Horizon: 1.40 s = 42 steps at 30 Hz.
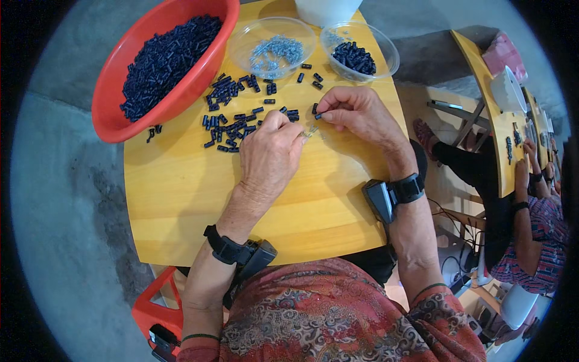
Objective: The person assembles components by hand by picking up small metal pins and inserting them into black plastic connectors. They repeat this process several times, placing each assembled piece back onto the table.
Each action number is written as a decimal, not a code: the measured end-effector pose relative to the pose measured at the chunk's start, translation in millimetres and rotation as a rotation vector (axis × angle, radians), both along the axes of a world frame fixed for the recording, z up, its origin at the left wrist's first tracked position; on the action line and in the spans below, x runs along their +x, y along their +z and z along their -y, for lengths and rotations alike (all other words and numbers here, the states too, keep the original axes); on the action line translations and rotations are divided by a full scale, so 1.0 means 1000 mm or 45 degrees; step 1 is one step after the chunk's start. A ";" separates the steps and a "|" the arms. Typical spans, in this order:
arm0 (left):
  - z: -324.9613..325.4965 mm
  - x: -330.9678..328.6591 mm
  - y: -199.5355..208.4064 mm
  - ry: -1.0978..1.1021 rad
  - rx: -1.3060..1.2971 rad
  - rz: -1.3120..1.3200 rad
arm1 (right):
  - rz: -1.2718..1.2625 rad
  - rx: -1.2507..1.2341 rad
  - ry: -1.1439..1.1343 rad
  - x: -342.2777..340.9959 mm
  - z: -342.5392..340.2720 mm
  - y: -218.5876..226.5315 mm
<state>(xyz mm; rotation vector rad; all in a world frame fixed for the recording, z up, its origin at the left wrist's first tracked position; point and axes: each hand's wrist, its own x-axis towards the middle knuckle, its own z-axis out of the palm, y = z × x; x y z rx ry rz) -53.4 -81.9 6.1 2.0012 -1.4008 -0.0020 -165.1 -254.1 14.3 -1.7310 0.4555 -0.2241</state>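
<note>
My left hand (pixel 271 151) is closed in a pinch over the middle of the yellow table. Thin shiny metal pieces (pixel 310 131), too small to name exactly, show at its fingertips. To its right, my right hand (pixel 362 117) pinches a small black plastic block (pixel 319 116) between thumb and forefinger. The two hands are close together but apart. Loose black blocks (pixel 226 130) of the same kind lie scattered left of and beyond my left hand. A few more (pixel 317 77) lie beyond my right hand.
A big red basin (pixel 105 117) heaped with black blocks stands at the far left. Beyond my hands are a clear tub (pixel 241 45) of silvery pieces and another clear tub (pixel 392 57) with black blocks. A white container (pixel 325 9) stands behind. Another person (pixel 531 235) sits at the right.
</note>
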 end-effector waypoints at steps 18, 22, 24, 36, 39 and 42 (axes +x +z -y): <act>-0.015 -0.004 0.011 -0.028 -0.154 -0.596 | 0.206 0.089 0.252 -0.002 -0.021 0.020; -0.016 -0.010 0.012 0.043 -0.224 -1.340 | 0.169 -0.052 0.299 -0.003 -0.021 0.028; -0.021 -0.004 0.007 0.020 -0.279 -1.434 | 0.191 -0.034 0.194 -0.014 -0.009 0.036; -0.047 0.012 0.002 0.053 -0.229 -1.857 | -0.095 -0.539 0.154 -0.012 0.012 0.006; -0.046 0.012 -0.001 0.005 -0.195 -1.825 | -0.068 -0.698 0.169 -0.008 0.007 0.002; -0.047 0.011 -0.001 -0.044 -0.229 -1.772 | 0.010 -0.909 0.156 -0.005 0.003 0.001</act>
